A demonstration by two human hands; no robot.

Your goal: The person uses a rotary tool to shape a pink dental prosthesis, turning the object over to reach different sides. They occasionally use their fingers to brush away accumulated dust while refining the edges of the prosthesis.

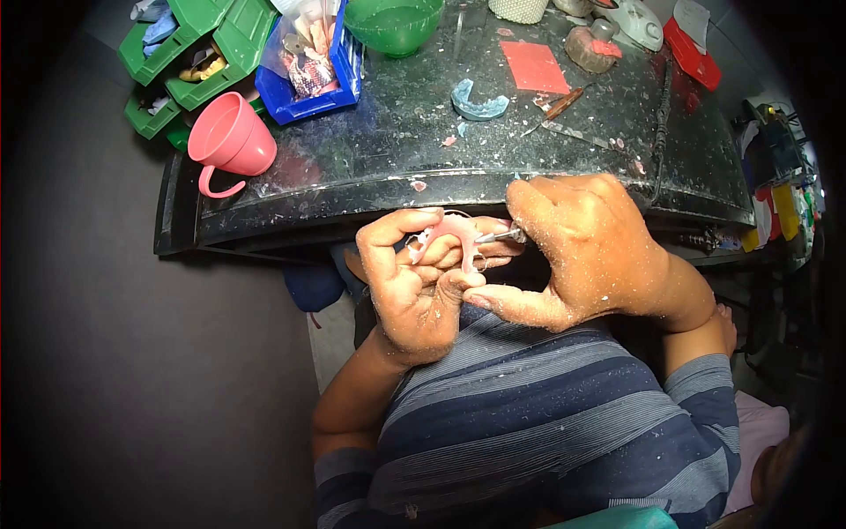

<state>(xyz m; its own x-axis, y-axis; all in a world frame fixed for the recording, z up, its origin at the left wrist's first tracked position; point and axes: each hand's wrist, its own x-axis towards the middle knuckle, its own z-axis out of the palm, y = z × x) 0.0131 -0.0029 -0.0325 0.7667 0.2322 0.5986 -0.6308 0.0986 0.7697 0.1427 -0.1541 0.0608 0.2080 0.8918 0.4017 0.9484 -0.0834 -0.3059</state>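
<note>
My left hand (414, 295), palm up, holds a pink horseshoe-shaped partial denture (451, 227) with thin wire clasps at its edges. The thumb and fingers press on its two sides. My right hand (590, 251) grips a metal rotary handpiece (514, 234), most of which is hidden inside the fist. Its thin tip points left and meets or nearly meets the right arm of the denture. The right thumb reaches down to the left thumb near the denture's lower end. Pale dust speckles both hands.
Along the dusty black bench (370, 159) stand a pink mug (233, 137), a blue bin (308, 104), green bins (220, 66) and a green bowl (394, 25). A blue horseshoe-shaped piece (478, 103), a red sheet (535, 68) and a wooden-handled knife (562, 104) lie farther back.
</note>
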